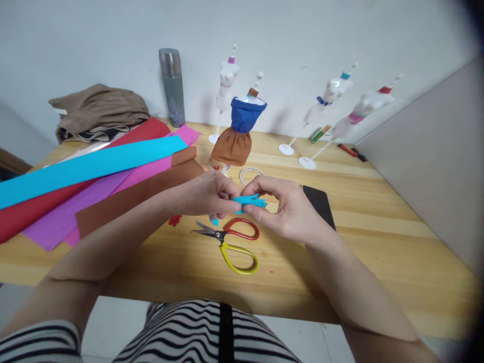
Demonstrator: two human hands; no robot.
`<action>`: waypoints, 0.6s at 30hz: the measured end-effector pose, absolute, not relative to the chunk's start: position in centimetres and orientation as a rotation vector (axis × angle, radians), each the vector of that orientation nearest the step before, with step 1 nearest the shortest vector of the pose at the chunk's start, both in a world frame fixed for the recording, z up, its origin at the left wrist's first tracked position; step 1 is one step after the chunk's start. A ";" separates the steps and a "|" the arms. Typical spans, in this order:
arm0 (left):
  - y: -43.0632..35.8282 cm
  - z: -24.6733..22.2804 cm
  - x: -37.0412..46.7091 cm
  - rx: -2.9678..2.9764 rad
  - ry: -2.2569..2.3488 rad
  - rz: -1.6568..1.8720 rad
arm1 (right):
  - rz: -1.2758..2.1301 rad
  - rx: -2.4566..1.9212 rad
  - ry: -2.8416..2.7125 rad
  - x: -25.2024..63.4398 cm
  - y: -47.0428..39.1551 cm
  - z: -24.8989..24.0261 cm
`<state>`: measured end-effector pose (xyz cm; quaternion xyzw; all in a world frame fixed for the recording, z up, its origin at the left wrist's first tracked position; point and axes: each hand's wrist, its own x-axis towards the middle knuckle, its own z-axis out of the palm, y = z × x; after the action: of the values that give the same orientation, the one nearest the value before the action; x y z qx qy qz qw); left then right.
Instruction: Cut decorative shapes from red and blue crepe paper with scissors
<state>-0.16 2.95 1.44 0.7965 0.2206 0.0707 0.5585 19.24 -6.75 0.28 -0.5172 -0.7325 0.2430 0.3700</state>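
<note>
A small folded piece of blue paper (252, 201), layered like a fan, is pinched between both hands above the wooden table. My left hand (212, 194) grips its left end between thumb and fingers. On its other side, my right hand (282, 206) holds it with thumb and forefinger. Scissors (220, 235) with one red and one yellow handle lie spread on the table just below the hands. Near my left hand are a small red piece (175, 220) and a blue scrap (214, 220).
Long coloured sheets (94, 164) and a brown cloth (102, 108) lie at the left. Behind stand a flask (173, 88), a mannequin in a blue top and brown skirt (247, 115) and several bare white ones. A black flat object (319, 204) lies beside my right hand.
</note>
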 end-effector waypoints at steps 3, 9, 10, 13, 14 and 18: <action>3.0 1.3 -0.2 1.888 0.519 0.187 | 0.622 -1.326 -1.852 19.1 -6.7 0.3; 2.9 1.3 -0.1 1.888 0.504 0.196 | 0.654 -1.319 -1.833 19.2 -6.7 0.5; 2.9 1.3 -0.1 1.888 0.501 0.205 | 0.655 -1.319 -1.838 19.2 -6.7 0.5; 2.9 1.3 -0.1 1.881 0.494 0.223 | 0.639 -1.310 -1.862 19.3 -6.7 0.2; 2.9 1.3 -0.1 1.874 0.494 0.221 | 0.628 -1.305 -1.869 19.3 -6.7 0.1; 3.0 1.2 -0.1 1.861 0.497 0.221 | 0.584 -1.304 -1.887 19.3 -6.7 0.1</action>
<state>-0.09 3.04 1.20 0.7915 0.2115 0.0940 0.5657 19.26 -6.73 0.09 -0.5102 -0.7383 0.2282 0.3775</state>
